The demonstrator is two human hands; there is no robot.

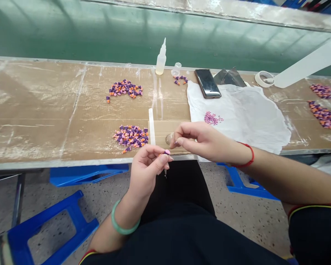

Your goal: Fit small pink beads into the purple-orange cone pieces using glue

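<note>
At your left, the near heap [131, 136] of pieces lies beside a white strip [151, 127], likely placed for easy reach, and your left hand [146, 165] pinches one purple-and-orange piece [167, 152], seemingly angled to expose its pink end. Your right hand [195, 138] brings its fingertips narrowly together on a tiny purple bit [176, 142]; further right, pink bits [213, 118] and a phone [208, 84] rest on white cloth [245, 110], blocking neither hand.

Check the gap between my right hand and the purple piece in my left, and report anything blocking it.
Nothing visible stands between the right hand and the purple piece in the left hand. The white strip lies beyond the left hand, outside that gap.
</note>
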